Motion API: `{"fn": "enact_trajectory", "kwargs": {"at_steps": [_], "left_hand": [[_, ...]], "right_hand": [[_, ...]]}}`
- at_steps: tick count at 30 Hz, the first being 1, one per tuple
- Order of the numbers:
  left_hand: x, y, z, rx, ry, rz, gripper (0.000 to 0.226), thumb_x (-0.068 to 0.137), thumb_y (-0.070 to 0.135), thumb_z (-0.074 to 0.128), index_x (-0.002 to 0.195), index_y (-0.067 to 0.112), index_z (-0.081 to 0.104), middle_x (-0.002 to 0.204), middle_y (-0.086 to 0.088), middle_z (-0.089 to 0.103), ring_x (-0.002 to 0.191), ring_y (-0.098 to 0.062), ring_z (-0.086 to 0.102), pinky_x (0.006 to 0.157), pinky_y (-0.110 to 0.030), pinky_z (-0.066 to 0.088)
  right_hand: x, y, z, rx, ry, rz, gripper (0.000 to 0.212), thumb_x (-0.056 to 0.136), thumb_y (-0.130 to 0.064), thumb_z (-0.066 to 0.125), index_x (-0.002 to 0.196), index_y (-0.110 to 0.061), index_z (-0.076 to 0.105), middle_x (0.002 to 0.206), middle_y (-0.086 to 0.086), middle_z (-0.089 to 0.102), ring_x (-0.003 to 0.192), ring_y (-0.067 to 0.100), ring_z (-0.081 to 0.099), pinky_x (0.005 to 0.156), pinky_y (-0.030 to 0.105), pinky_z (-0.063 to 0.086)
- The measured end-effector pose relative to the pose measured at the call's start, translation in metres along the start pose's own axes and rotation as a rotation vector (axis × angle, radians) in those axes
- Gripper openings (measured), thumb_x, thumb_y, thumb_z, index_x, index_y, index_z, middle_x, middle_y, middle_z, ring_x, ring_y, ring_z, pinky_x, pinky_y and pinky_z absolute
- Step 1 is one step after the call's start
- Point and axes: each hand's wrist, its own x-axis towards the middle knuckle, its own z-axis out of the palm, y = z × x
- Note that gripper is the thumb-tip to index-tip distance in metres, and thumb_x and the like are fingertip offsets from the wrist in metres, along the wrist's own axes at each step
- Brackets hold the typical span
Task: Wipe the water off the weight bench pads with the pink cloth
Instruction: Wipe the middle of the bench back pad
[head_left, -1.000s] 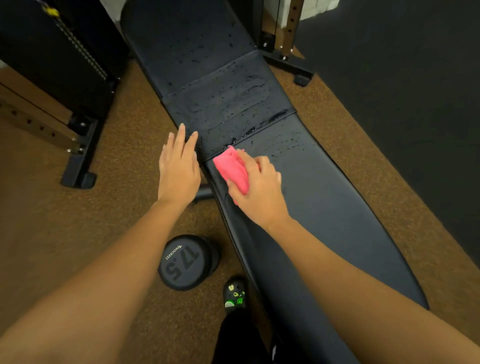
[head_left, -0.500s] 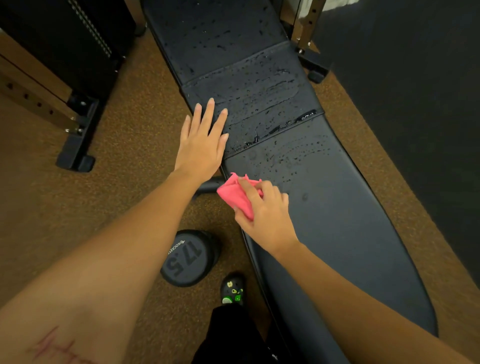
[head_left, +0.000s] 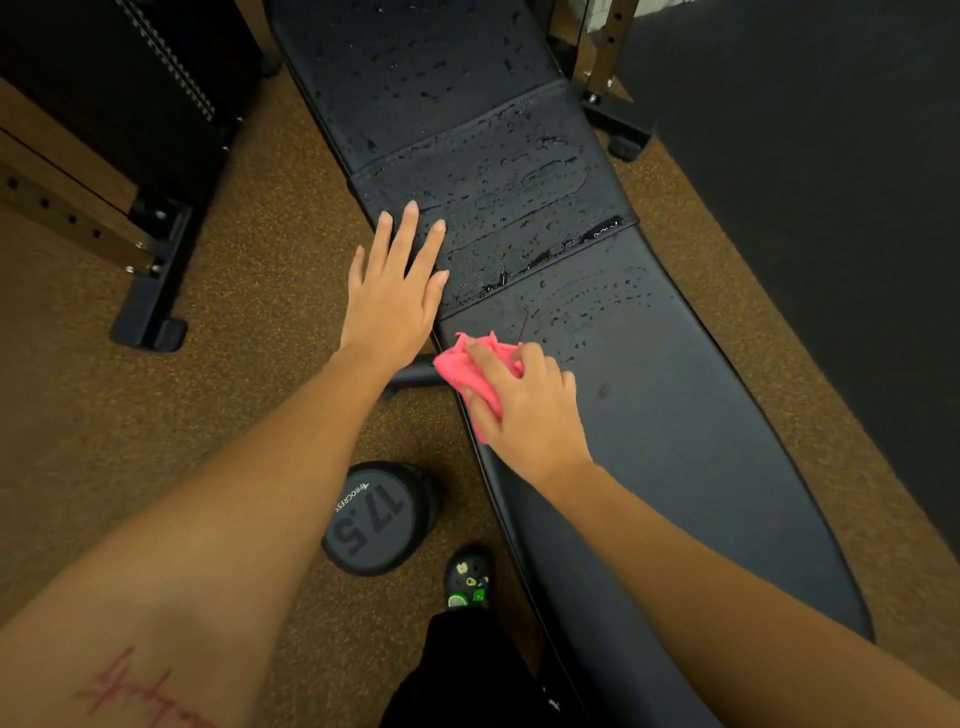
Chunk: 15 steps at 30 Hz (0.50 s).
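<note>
Pink cloth (head_left: 470, 375) is lying bunched at the left edge of the weight bench (head_left: 675, 415), just below the seam, with the right hand (head_left: 530, 410) gripping it against the dry lower pad. Left hand (head_left: 395, 296) is resting flat with fingers spread at the left edge of the middle pad (head_left: 498, 208), where water droplets (head_left: 519, 176) are beading. A dumbbell (head_left: 379, 519) is sitting on the floor beside the bench.

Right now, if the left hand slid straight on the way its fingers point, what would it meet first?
The left hand lies flat, fingers pointing up the bench. It would first cross the wet middle pad, then the seam to the far pad. Nothing else seems to block it.
</note>
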Motion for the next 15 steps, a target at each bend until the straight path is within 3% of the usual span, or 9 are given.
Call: {"fn": "enact_trajectory", "kwargs": {"at_steps": [3,8,11,15], "left_hand": [[0.000,0.000,0.001,-0.013,-0.002,-0.005,0.049,0.101,0.034,0.029,0.148,0.020,0.022,0.157,-0.007,0.011,0.144,-0.030,0.008,0.111,-0.053,0.021],[0.001,0.002,0.000,-0.022,-0.014,-0.005,0.050,0.101,0.033,0.030,0.148,0.017,0.021,0.157,-0.010,0.010,0.144,-0.031,0.007,0.104,-0.049,0.034],[0.001,0.002,0.000,-0.021,-0.015,-0.006,0.051,0.101,0.033,0.029,0.148,0.017,0.021,0.157,-0.010,0.010,0.144,-0.031,0.007,0.101,-0.048,0.037],[0.000,0.000,0.001,-0.021,-0.008,0.007,0.051,0.101,0.034,0.028,0.148,0.016,0.022,0.157,-0.011,0.012,0.144,-0.032,0.009,0.099,-0.048,0.041]], "right_hand": [[0.009,0.008,-0.007,0.026,-0.002,0.019,0.046,0.090,-0.040,0.048,0.134,-0.026,0.050,0.101,0.014,0.054,0.084,0.031,0.055,0.072,0.040,0.040],[0.043,0.008,-0.017,0.100,0.031,0.231,0.045,0.094,-0.036,0.047,0.139,-0.030,0.041,0.120,0.012,0.045,0.106,0.030,0.047,0.088,0.043,0.033],[0.036,0.002,-0.013,0.113,0.038,0.237,0.044,0.094,-0.035,0.047,0.137,-0.028,0.044,0.116,0.013,0.046,0.103,0.030,0.047,0.085,0.043,0.035],[0.014,0.002,-0.005,0.053,0.056,0.067,0.042,0.090,-0.035,0.048,0.131,-0.026,0.052,0.101,0.014,0.053,0.086,0.032,0.054,0.074,0.041,0.039]]}}
